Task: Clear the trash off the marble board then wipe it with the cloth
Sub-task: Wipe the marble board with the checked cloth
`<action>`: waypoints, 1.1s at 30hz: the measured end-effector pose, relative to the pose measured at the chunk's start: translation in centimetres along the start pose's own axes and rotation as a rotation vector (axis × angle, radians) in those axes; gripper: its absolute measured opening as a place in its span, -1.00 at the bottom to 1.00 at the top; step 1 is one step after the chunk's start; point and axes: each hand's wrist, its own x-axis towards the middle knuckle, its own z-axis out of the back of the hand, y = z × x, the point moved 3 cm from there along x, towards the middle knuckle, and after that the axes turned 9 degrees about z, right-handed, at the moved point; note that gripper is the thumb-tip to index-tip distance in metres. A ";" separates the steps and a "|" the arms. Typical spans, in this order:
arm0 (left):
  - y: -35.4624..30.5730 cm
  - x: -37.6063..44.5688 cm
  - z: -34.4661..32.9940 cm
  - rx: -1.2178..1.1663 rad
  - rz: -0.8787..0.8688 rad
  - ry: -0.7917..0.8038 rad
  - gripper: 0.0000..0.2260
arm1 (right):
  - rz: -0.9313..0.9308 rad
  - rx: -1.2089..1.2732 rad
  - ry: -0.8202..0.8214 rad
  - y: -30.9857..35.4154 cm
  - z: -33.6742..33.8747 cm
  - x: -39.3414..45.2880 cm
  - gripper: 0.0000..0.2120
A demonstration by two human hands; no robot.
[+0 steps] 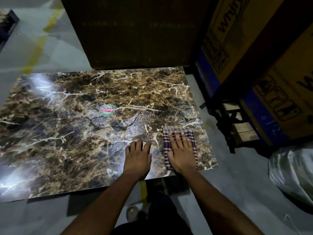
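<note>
Dim storeroom w/ grey concrete floor (50, 48), yellow line painted across it. The marble board (76, 133) lies flat on that floor, long axis running left-right across the view.

Nearest: person's legs and a sandalled foot (133, 212) just off the board's near edge. Both forearms reach fwd over that edge.

Left hand (138, 156) lies flat on bare marble by the near edge, fingers straight and slightly spread, holding nothing; looks like a brace. Right hand (180, 151) is flat too, fingers straight, pressing down on the checked cloth (179, 133), which sits folded near the board's near right corner. Cloth is under the right hand only; left hand is just beside it, not touching.

Key relation: cloth is at the right end, so nearly all the unwiped area lies left and away from the hands, along the long axis. Likely strokes go leftward/outward from that corner.

No loose trash seen on the board; only a round brand sticker (107, 109) near the centre. Wipe stage seems to be on.

Far: a dark panel (132, 31) past the far edge, cardboard boxes (254, 39) stacked to the right, a crumpled plastic bag (293, 173) off the right edge.
</note>
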 end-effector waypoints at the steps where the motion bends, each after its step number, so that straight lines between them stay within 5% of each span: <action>1: -0.1 0.3 0.0 -0.012 -0.003 -0.011 -0.66 | 0.041 -0.008 0.018 0.1 -0.1 -0.3 -0.31; 4: -0.6 1.8 -0.3 -0.059 -0.002 -0.029 -0.78 | 0.136 -0.006 0.044 -1.5 -0.1 -1.9 -0.32; 11: -2.7 4.8 0.0 0.004 0.068 -0.100 -0.79 | -0.006 0.020 -0.020 -3.0 1.3 4.3 -0.31; 17: -3.2 9.1 -0.5 -0.011 0.079 -0.075 -0.75 | 0.166 0.019 0.008 -4.6 1.6 4.7 -0.33; 23: -3.7 11.4 0.4 0.019 0.089 -0.073 -0.73 | -0.014 0.015 -0.045 -5.9 3.0 12.0 -0.31; 27: -3.7 13.4 0.5 -0.039 0.079 -0.052 -0.79 | 0.163 0.004 0.014 -4.7 3.0 13.6 -0.33; 30: -3.3 14.9 0.4 -0.052 0.066 -0.007 -0.70 | 0.241 -0.012 0.020 -7.2 3.8 14.4 -0.33; 33: -2.9 16.3 0.7 -0.029 0.080 -0.005 -0.60 | 0.128 -0.014 -0.019 -9.0 4.6 17.9 -0.32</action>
